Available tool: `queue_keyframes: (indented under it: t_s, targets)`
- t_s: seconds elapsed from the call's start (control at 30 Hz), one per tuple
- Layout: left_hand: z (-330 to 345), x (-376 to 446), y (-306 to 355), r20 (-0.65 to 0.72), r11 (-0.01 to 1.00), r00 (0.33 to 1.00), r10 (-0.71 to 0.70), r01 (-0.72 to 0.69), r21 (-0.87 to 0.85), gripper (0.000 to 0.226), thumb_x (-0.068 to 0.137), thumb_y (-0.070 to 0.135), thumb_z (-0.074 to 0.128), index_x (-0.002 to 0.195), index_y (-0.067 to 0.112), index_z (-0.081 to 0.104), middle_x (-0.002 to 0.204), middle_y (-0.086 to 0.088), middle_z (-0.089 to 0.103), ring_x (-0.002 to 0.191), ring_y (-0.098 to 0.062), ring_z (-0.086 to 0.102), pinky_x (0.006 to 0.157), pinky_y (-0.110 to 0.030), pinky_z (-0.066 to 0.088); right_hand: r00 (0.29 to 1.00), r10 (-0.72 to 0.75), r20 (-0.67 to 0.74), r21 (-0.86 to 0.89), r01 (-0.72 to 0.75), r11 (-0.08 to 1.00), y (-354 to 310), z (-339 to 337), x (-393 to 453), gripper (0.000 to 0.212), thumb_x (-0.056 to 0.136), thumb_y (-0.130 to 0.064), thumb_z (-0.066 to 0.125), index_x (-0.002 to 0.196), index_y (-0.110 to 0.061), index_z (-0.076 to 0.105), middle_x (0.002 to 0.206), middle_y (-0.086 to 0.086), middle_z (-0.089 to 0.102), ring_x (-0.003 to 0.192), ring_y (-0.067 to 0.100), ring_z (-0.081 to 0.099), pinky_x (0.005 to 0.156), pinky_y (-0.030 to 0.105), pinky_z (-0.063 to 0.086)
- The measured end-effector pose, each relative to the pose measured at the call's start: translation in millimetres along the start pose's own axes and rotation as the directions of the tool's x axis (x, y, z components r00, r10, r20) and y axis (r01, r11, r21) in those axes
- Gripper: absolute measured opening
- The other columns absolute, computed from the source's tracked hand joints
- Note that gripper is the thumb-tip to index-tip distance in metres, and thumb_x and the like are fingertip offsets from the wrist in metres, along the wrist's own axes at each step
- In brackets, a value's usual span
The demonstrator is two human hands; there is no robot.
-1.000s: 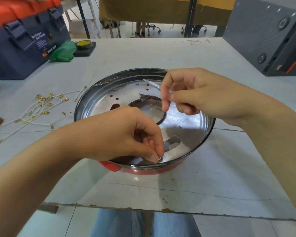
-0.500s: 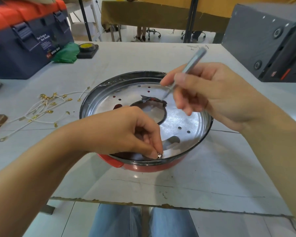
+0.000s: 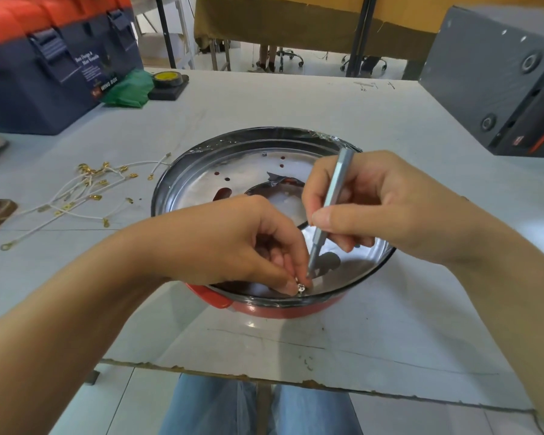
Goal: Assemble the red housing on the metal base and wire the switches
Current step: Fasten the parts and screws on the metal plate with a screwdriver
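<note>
Bare table (image 3: 296, 98) lies behind the housing; wires (image 3: 85, 196) crowd its left.

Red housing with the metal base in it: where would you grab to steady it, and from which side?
Take the red housing by its protruding red tab at the near-left rim, coming in from the person's side. The wall is round and smooth, and the tab is the only projection showing. Both hands are busy at the near rim: left hand pinches a screw, right hand holds the screwdriver.

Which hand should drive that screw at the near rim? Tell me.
Right. The right hand already grips the screwdriver, tip beside the screw; the left hand pinches the screw.
</note>
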State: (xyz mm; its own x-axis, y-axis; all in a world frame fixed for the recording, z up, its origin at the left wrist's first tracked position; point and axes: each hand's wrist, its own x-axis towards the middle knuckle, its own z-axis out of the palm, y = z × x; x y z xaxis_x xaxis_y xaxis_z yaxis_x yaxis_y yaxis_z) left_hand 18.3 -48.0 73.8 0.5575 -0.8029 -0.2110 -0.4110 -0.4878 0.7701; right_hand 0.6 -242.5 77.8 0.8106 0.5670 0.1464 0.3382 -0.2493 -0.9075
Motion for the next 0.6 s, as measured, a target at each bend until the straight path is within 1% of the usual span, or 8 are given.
queue_keyframes:
  t_s: [0.1,0.2,0.27,0.33,0.47,0.6]
  targets:
    - [0.6,0.7,0.4,-0.015,1.0,1.0,0.003,-0.003,0.014,0.005,0.077,0.015,0.074,0.079,0.02,0.074,0.066,0.011,0.064,0.064,-0.001,0.06,0.063,-0.009,0.043,0.999,-0.002,0.044,-0.015,0.003,1.0,-0.3,0.8,0.0,0.01,0.081,-0.005,0.057,0.075,-0.012,0.058,0.053,-0.008,0.055,0.049,0.005,0.049,0.049,0.012,0.038]
    - [0.5,0.6,0.4,-0.022,1.0,1.0,0.011,-0.011,0.017,0.007,0.077,0.014,0.074,0.075,0.021,0.073,0.063,0.014,0.063,0.06,0.001,0.059,0.061,-0.007,0.043,0.998,-0.001,0.069,-0.019,0.002,1.0,-0.5,1.5,0.1,0.007,0.081,-0.004,0.058,0.075,-0.008,0.059,0.055,-0.011,0.057,0.051,0.004,0.05,0.051,0.014,0.04]
    - [0.7,0.5,0.3,-0.027,1.0,1.0,0.016,-0.015,0.02,0.009,0.077,0.014,0.074,0.074,0.023,0.072,0.062,0.014,0.063,0.059,0.001,0.058,0.061,-0.007,0.042,0.997,-0.001,0.082,-0.004,0.001,1.0,-1.3,2.2,-0.7,0.007,0.081,-0.004,0.058,0.075,-0.007,0.059,0.056,-0.011,0.057,0.052,0.005,0.051,0.053,0.015,0.042]
    - [1.1,0.4,0.5,-0.028,1.0,0.999,0.02,-0.019,0.019,0.01,0.077,0.014,0.074,0.074,0.024,0.072,0.063,0.013,0.063,0.06,0.0,0.057,0.062,-0.009,0.042,0.996,-0.004,0.093,0.003,0.004,1.0,-2.3,3.1,-1.2,0.009,0.08,-0.004,0.058,0.073,-0.009,0.059,0.057,-0.01,0.058,0.052,0.004,0.051,0.053,0.013,0.042]
    - [1.5,-0.2,1.0,-0.03,1.0,0.999,0.025,-0.025,0.014,0.011,0.078,0.013,0.074,0.074,0.024,0.072,0.062,0.013,0.063,0.059,0.001,0.056,0.062,-0.01,0.042,0.994,0.009,0.109,-0.027,-0.006,1.0,-3.6,3.3,-0.9,0.01,0.08,-0.007,0.06,0.072,-0.013,0.061,0.06,-0.006,0.057,0.053,0.007,0.05,0.054,0.015,0.043]
    - [1.5,0.1,1.2,-0.032,1.0,0.999,0.026,-0.026,0.008,0.013,0.077,0.013,0.074,0.073,0.025,0.071,0.062,0.012,0.062,0.059,0.001,0.056,0.062,-0.011,0.042,0.99,0.03,0.134,-0.054,-0.022,0.998,-6.2,3.0,-0.6,0.01,0.081,-0.009,0.059,0.073,-0.015,0.062,0.058,-0.005,0.055,0.053,0.006,0.049,0.054,0.014,0.043]
